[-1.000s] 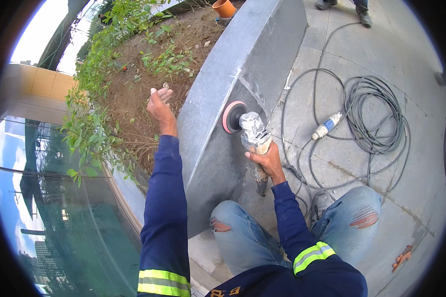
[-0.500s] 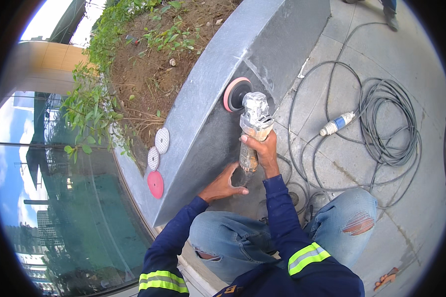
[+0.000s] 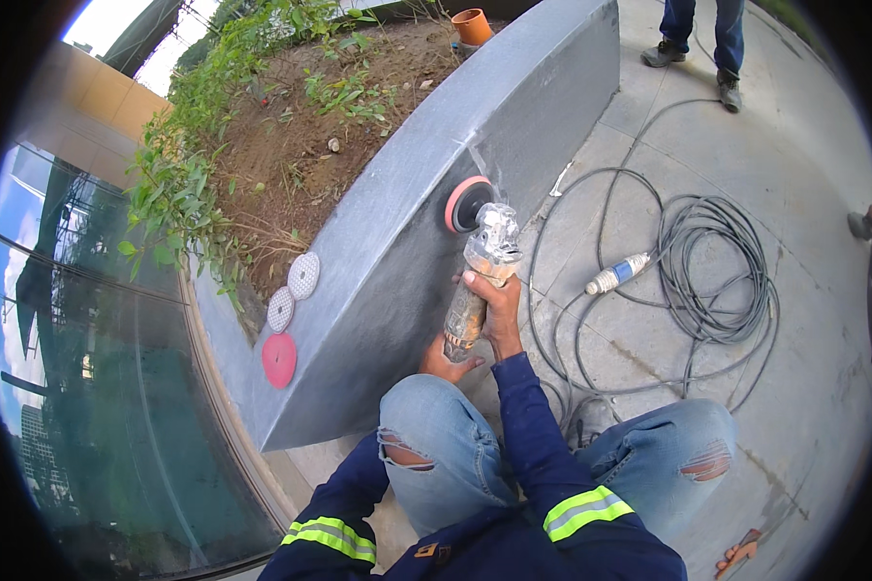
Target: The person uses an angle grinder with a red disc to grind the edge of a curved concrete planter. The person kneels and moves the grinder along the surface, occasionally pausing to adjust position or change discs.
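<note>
My right hand is wrapped round the body of a dusty angle grinder, just behind its whitened head. My left hand is closed about the grinder's rear end; its fingers are partly hidden behind the tool, and my knee covers the wrist. A round backing pad with a pink rim stands on the grinder's spindle, its face toward the side of the grey planter wall, close to the top edge. On the wall's top lie two white dotted polishing discs and a pink disc, in a row.
A grey cable lies coiled on the paving, with a blue-and-white connector beside it. Another person's shoes stand beyond. The planter holds soil, shrubs and an orange pipe. Glass runs along the left.
My left hand has gone from spread beside the grinder to closed on its rear end. The view has shifted, showing more of the far wall and the other person's legs.
</note>
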Motion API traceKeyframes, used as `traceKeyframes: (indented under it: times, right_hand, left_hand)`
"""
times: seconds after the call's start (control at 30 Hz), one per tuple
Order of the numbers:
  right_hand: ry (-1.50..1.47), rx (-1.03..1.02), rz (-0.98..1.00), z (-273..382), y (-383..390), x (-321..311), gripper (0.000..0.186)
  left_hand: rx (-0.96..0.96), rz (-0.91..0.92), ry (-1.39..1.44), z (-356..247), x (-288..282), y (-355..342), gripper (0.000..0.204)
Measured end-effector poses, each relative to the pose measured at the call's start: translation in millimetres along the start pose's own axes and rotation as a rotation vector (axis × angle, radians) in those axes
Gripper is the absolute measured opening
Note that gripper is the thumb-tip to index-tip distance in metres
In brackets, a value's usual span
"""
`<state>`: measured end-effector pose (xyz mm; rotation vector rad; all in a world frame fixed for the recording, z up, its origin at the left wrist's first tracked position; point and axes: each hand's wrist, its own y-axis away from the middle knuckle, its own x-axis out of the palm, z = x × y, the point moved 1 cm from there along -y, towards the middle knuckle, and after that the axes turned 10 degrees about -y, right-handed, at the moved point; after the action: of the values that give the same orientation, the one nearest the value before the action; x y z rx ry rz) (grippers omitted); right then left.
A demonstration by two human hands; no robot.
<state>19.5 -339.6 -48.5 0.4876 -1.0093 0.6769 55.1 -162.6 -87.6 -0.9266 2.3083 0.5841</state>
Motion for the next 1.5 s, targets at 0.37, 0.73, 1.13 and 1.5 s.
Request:
traceKeyframes:
  times: [0.37,0.73,1.13,1.5]
  right_hand:
    - [0.016,0.020,0.046,-6,8,16,0.048]
    - [-0.145,-0.047,0.007,18,-17,-26,0.048]
    - [-0.280,-0.143,-0.104,23,-18,-74,0.057]
    - [-0.075,-0.102,-0.026,17,7,-35,0.041]
  left_hand:
    - [0.074,-0.059,-0.021,16,-10,7,0.077]
    - [0.202,0.110,-0.138,-7,-27,2,0.084]
    - [0.367,0.158,-0.383,-38,-21,-11,0.089]
    - [0.247,0.023,-0.176,-11,-7,-10,0.057]
